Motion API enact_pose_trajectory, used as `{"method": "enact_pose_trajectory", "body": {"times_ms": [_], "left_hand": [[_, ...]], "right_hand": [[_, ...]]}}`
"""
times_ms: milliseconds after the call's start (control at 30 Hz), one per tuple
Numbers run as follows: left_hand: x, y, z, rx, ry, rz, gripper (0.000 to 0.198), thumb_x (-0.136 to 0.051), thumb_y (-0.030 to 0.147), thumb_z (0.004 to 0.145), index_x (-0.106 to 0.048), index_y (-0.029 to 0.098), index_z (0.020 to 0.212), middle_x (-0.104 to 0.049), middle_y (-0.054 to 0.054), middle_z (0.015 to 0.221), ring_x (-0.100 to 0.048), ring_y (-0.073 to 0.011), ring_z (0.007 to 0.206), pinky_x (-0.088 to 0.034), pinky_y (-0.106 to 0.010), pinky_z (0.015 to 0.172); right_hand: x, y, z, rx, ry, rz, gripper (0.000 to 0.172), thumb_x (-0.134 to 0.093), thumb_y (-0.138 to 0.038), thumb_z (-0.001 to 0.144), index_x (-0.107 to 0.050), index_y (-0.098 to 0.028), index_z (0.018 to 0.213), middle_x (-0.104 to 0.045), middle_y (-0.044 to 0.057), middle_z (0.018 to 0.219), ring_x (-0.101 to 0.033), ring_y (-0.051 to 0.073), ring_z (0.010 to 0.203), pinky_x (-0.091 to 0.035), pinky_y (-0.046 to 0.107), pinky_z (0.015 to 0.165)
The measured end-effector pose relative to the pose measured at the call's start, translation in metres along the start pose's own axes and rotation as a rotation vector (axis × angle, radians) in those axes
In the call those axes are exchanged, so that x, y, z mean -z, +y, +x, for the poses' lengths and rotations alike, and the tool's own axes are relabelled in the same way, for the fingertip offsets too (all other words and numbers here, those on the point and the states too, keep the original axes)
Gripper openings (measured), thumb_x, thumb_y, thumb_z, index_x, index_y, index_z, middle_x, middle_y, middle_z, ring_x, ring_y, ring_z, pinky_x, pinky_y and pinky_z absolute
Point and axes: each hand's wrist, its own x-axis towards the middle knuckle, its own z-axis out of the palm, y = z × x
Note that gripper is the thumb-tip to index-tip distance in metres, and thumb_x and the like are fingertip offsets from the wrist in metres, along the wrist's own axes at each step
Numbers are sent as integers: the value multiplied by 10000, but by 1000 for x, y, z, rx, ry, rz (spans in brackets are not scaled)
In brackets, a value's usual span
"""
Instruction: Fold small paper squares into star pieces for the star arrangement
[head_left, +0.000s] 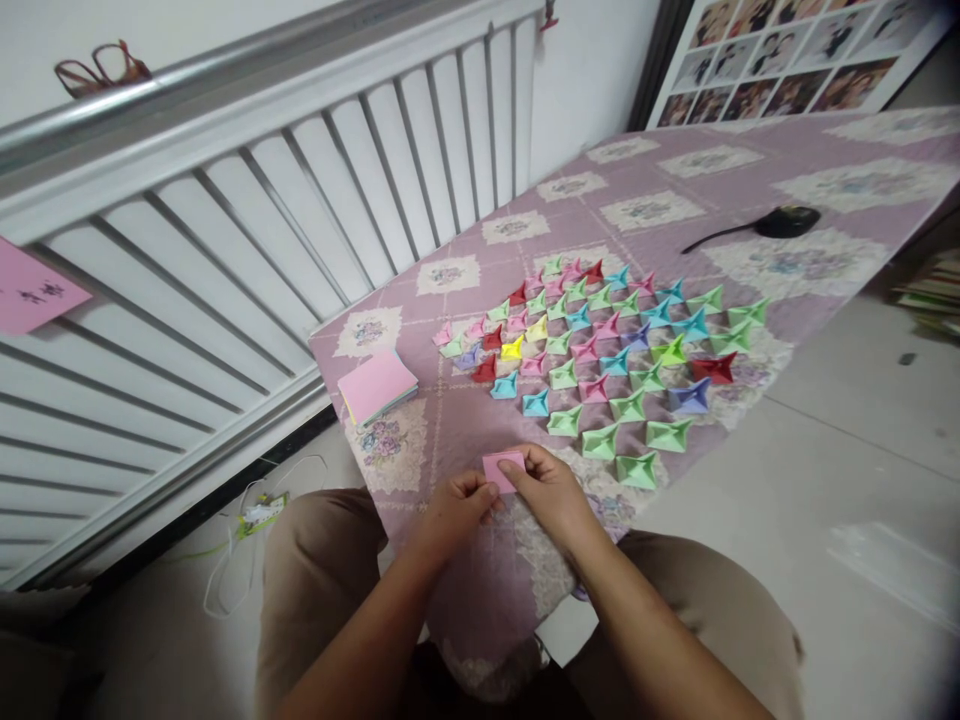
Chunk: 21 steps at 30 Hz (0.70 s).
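A small folded pink paper (501, 468) is pinched between both my hands just above the near edge of the cloth-covered surface (675, 215). My left hand (455, 508) grips its lower left side with curled fingers. My right hand (551, 490) holds its right side, thumb and fingers closed on it. Beyond them lie several rows of folded paper shapes (611, 360) in green, pink, blue, red and yellow. A stack of square paper sheets (377, 386), pink on top, sits to the left.
A white slatted radiator cover (225, 250) runs along the left, with glasses (101, 68) on its top. A black object with a cord (784, 222) lies far right on the cloth. A photo collage (795, 50) leans at the back. My knees are below.
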Motion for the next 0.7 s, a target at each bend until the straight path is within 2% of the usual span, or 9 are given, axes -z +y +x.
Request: {"method": "enact_pose_trajectory", "body": {"times_ms": [133, 233, 300, 500, 700], "left_hand": [[2, -2, 2, -60, 13, 55, 161, -551, 295, 793, -620, 150, 775, -578, 24, 639, -453, -84, 544, -351, -212, 544], [2, 0, 4, -138, 96, 20, 174, -574, 264, 783, -641, 154, 901, -639, -5, 794, -540, -117, 699, -409, -228, 658], [2, 2, 5, -164, 152, -7, 180, -587, 276, 781, -640, 159, 907, -645, -13, 831, -556, -132, 747, -420, -237, 694], [4, -1, 8, -133, 188, -37, 155, -593, 312, 768, -608, 158, 753, -531, 41, 631, -440, -87, 574, -336, -207, 554], [4, -5, 9, -91, 184, -66, 161, -601, 316, 752, -599, 157, 731, -485, 53, 594, -392, -77, 540, -295, -202, 524]], "right_hand": [[0, -2, -2, -14, 39, -18, 285, -639, -483, 736, -560, -210, 708, -533, -35, 634, -472, 117, 580, -386, 240, 552], [-1, -3, -3, -21, 29, -18, 313, -650, -506, 721, -556, -209, 690, -518, -40, 617, -456, 113, 564, -375, 237, 536], [-2, -3, -4, -26, 13, -25, 325, -653, -519, 714, -561, -209, 689, -525, -37, 615, -460, 115, 563, -378, 238, 532], [-2, -7, -5, -24, 7, -23, 334, -653, -527, 720, -589, -199, 726, -552, -28, 645, -481, 120, 597, -393, 238, 565], [-1, -11, -6, -39, 40, -13, 346, -613, -534, 755, -586, -193, 707, -519, -32, 621, -435, 110, 570, -358, 238, 548]]}}
